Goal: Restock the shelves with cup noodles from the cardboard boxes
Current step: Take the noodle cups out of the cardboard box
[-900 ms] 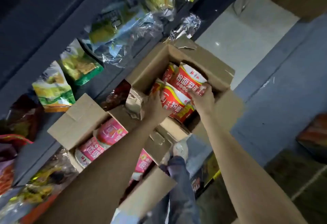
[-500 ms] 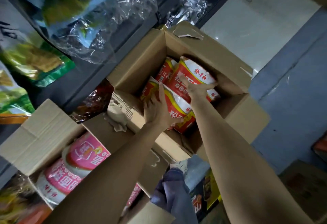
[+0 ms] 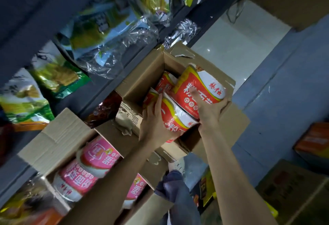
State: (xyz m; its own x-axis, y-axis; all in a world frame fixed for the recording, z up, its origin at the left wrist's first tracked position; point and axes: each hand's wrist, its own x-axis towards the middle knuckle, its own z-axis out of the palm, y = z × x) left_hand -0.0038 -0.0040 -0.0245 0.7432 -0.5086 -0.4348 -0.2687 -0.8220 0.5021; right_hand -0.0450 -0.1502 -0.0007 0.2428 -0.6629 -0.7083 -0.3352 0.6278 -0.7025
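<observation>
Two open cardboard boxes on the floor against the dark shelf unit [image 3: 44, 11]. Far box [image 3: 142, 84] at about 1 o'clock from the person holds the red cup noodles; near box [image 3: 58, 136] at 10 o'clock holds pink cup noodles [image 3: 96, 155], untouched.

Left hand [image 3: 153, 127] reaches into the far box, fingers curled round the side of the lower red cup [image 3: 178, 118], thumb side toward the box wall. Right hand [image 3: 210, 111] wraps the upper red cup [image 3: 197, 87] from below, one finger laid up across its label. Both cups are tilted, partly above the box rim, touching each other. More red cups sit behind them, deeper in the box, at 12 o'clock.

Handling guess: cups look light, thin-walled, shrink-wrapped, so glossy and a bit slippery, and the sides will dent if squeezed hard. Best hold is a wide wrap round the body near the broad lid end, not a pinch on the film. One cup per hand looks manageable.

Shelf at 10 to 12 o'clock carries bagged snacks [image 3: 53, 79] in clear and green wrappers. Another carton [image 3: 292, 189] sits at 4 o'clock.
</observation>
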